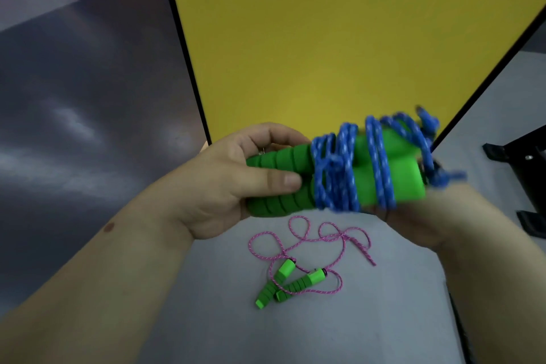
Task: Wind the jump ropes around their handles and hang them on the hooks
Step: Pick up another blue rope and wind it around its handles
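Your left hand (236, 183) clamps the ribbed ends of two green handles (283, 180) held side by side, thumb across the front and fingers curled behind, while coils of the blue jump rope (348, 168) wrap the thicker half of the pair. Your right hand (428, 216) sits below and behind the far end of the bundle, blurred and mostly hidden; whether that grip is clenched on the rope's tail or merely cupped beneath it cannot be told from here. A loose blue end shows near the right tip of the handles.

Below, on the grey surface (325, 319), the pink jump rope (325, 238) lies unwound in loose loops, its own green handles (288, 282) crossed near each other.

The step in hand looks like the last turns of winding the blue rope. By my reading, the next move calls for tucking or securing that free end so the coils hold, then carrying the bundle to a hook. No hooks are visible in this view. The pink rope is yet to be wound.
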{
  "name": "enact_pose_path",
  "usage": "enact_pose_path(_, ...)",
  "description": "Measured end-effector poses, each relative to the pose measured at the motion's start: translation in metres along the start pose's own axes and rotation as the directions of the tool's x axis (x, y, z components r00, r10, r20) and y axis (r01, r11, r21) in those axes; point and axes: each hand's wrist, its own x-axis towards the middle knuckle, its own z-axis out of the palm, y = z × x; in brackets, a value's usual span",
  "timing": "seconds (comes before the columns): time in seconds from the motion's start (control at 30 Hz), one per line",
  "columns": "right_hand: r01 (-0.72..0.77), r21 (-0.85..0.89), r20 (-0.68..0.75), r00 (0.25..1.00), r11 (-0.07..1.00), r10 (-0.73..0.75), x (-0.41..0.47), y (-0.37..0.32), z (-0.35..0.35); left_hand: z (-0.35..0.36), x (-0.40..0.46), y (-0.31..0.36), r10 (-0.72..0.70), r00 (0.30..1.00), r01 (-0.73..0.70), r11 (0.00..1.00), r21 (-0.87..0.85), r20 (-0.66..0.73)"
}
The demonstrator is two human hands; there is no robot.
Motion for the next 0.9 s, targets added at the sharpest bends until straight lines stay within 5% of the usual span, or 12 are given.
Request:
enact_pose_path(0.13, -0.042, -0.336, -0.270, 0.961, 0.941, -0.054, 0.006, 0.013, 0.014, 0.009, 0.013, -0.011, -0.049, 0.989, 0.014, 0.968, -0.252, -0.136)
enact_pose_path(0.23, -0.057, -0.538, -0.313, 0.940, 0.841, -0.136, 0.006, 0.012, 0.022, 0.021, 0.020, -0.019, -0.111, 0.960, 0.015, 0.938, -0.346, -0.259)
enact_pose_path(0.4, -0.086, -0.214, -0.275, 0.961, 0.973, 0.024, 0.009, 0.018, 0.034, 0.035, 0.023, -0.026, -0.160, 0.922, -0.018, 0.893, -0.451, -0.352)
enact_pose_path(0.57, -0.168, -0.036, -0.183, 0.970, 0.985, 0.159, 0.009, 0.020, 0.033, 0.046, 0.023, -0.030, -0.025, 0.886, -0.093, 0.969, -0.230, -0.463)
enact_pose_path(0.67, -0.129, -0.274, -0.131, 0.987, 0.953, 0.096, 0.008, 0.020, 0.031, 0.045, 0.026, -0.031, -0.047, 0.866, -0.059, 0.979, -0.195, -0.497)
enact_pose_path(0.77, -0.060, -0.625, -0.081, 0.997, 0.778, 0.011, 0.004, 0.015, 0.030, 0.047, 0.027, -0.032, -0.140, 0.863, -0.007, 0.958, -0.288, -0.486)
enact_pose_path(0.9, 0.000, -0.674, -0.004, 1.000, 0.739, -0.004, -0.002, 0.013, 0.040, 0.042, 0.031, -0.035, -0.091, 0.820, -0.078, 0.960, -0.269, -0.565)
